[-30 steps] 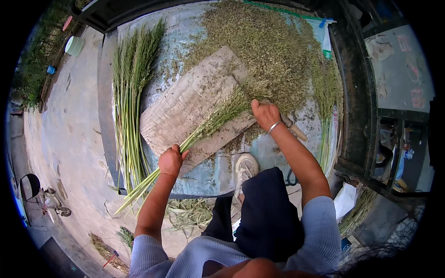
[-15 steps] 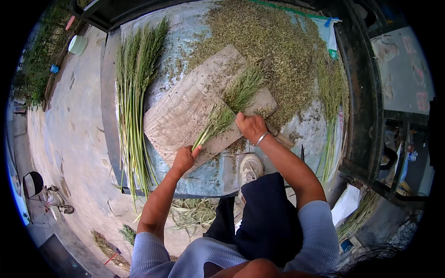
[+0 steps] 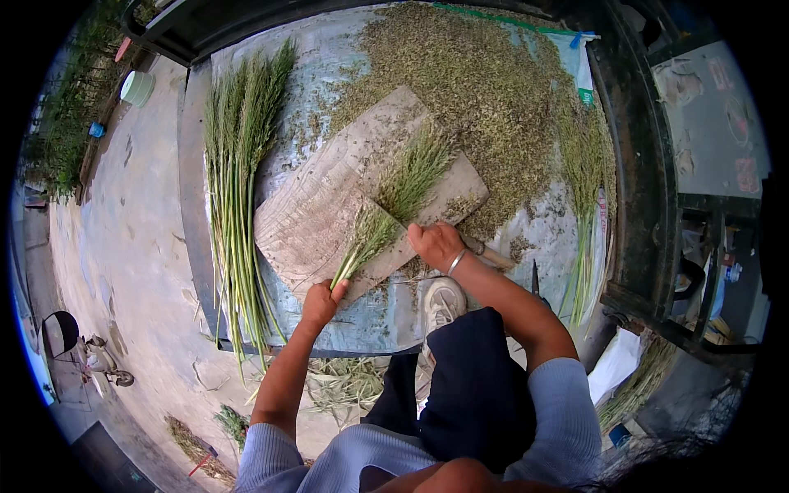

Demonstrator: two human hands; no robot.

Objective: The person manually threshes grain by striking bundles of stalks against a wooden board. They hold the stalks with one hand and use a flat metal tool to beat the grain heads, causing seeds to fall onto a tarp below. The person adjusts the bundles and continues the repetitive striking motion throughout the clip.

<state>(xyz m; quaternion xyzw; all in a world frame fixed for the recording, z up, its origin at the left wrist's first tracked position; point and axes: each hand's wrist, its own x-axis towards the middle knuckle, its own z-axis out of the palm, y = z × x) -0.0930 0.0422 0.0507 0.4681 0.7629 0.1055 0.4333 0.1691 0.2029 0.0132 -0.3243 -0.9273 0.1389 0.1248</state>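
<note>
A bunch of green seed-head stalks (image 3: 413, 177) lies across a worn wooden board (image 3: 308, 218). My left hand (image 3: 321, 302) is closed round the stems at the near edge of the board. Over the middle of the bunch runs a thin straight-edged tool (image 3: 385, 212), seen almost edge-on; its far side cannot be made out. My right hand (image 3: 436, 244) is a fist at the near end of that edge, gripping it. Behind my right wrist a wooden stick-like piece (image 3: 496, 258) shows; whether it joins the tool is hidden.
Long green stalks (image 3: 238, 172) lie left of the board. Loose seeds (image 3: 485, 90) cover the sheet (image 3: 316, 74) beyond it; thinner stalks (image 3: 585, 181) lie on the right. My shoe (image 3: 445, 302) rests at the board's near side. A dark metal frame (image 3: 637, 164) borders the right.
Both hands have moved a little toward me and to the left. The bunch has slid the same way across the board, with the thin-edged tool still across it.
</note>
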